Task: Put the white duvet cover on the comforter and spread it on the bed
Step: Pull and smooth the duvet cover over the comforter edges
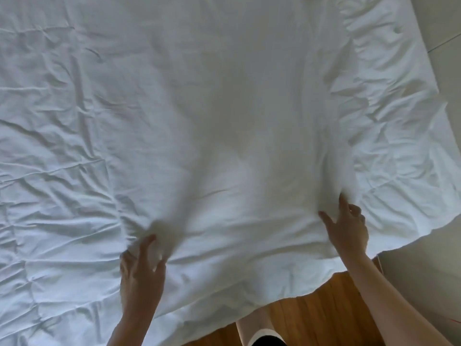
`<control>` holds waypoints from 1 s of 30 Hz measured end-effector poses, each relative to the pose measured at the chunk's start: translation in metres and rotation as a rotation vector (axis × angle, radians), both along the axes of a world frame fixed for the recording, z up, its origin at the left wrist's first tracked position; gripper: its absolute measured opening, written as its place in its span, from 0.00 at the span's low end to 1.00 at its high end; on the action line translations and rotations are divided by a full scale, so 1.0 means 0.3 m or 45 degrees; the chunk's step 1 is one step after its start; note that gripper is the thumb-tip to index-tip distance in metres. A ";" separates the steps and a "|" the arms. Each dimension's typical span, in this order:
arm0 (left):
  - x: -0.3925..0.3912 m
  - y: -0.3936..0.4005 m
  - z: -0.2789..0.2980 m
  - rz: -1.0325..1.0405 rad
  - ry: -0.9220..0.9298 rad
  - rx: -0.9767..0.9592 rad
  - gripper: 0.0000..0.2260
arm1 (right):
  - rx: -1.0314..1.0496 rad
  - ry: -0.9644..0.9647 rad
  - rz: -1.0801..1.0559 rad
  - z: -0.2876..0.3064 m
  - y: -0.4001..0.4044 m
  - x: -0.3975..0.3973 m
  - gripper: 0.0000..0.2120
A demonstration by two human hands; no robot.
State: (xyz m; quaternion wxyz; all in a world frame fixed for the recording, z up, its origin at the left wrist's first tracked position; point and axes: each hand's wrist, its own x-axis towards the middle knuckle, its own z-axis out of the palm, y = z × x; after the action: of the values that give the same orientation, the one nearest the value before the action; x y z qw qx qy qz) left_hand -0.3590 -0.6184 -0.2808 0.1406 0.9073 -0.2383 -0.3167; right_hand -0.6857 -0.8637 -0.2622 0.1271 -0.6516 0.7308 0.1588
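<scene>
White duvet cover (pixel 224 108) is bunched at 7 o'clock by the left hand (pixel 142 268), fingers curled; at 4 o'clock it is pinched by the right hand (pixel 349 228).

White duvet cover (pixel 224 96) (wrinkled) lies over the bed.

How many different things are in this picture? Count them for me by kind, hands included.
Bare hands: 2, the left hand and the right hand, both gripping the fabric
White wrinkled bedding fabric: 1 (cover and comforter cannot be told apart)
Brown wooden floor: 1
Pale tiled floor: 1
Total: 5
</scene>
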 end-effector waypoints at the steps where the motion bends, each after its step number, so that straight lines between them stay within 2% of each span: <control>1: -0.008 -0.011 -0.021 -0.048 -0.100 -0.005 0.30 | -0.028 -0.037 -0.067 -0.030 0.003 0.014 0.32; 3: -0.012 -0.047 -0.033 -0.104 -0.269 -0.074 0.31 | -0.174 -0.121 -0.170 -0.065 0.017 0.042 0.28; 5: -0.019 -0.093 -0.034 -0.185 -0.334 -0.141 0.32 | -0.302 -0.151 -0.214 -0.073 0.035 0.057 0.24; 9: -0.081 -0.205 -0.043 -0.382 -0.216 -0.229 0.29 | -0.353 -0.204 -0.332 -0.077 0.054 0.026 0.19; 12: -0.168 -0.306 -0.033 -0.558 -0.131 -0.244 0.27 | -0.401 -0.251 -0.377 -0.070 0.034 -0.007 0.12; 14: -0.241 -0.373 -0.011 -0.669 -0.085 -0.260 0.26 | -0.438 -0.265 -0.261 -0.060 0.032 -0.012 0.12; 17: -0.359 -0.458 0.028 -0.769 0.034 -0.317 0.22 | -0.496 -0.277 0.052 -0.032 0.063 0.018 0.12; 19: -0.431 -0.521 0.073 -0.728 0.205 -0.404 0.17 | -0.495 -0.311 0.224 -0.017 0.095 0.055 0.11; 22: -0.510 -0.645 0.126 -0.412 0.628 -0.220 0.15 | -0.463 -0.382 0.388 -0.005 0.147 0.125 0.10; 27: -0.553 -0.787 0.104 -0.279 0.683 -0.091 0.12 | -0.287 -0.570 0.476 0.001 0.222 0.193 0.15; 30: -0.537 -0.819 0.059 -0.314 0.681 -0.026 0.07 | -0.276 -0.706 0.448 0.009 0.228 0.177 0.14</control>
State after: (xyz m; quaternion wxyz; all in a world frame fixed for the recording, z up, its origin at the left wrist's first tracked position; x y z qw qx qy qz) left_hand -0.5202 -0.8639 -0.2630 0.1679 0.7542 -0.3043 -0.5570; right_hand -0.6325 -0.7953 -0.2595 0.2215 -0.7956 0.5576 -0.0832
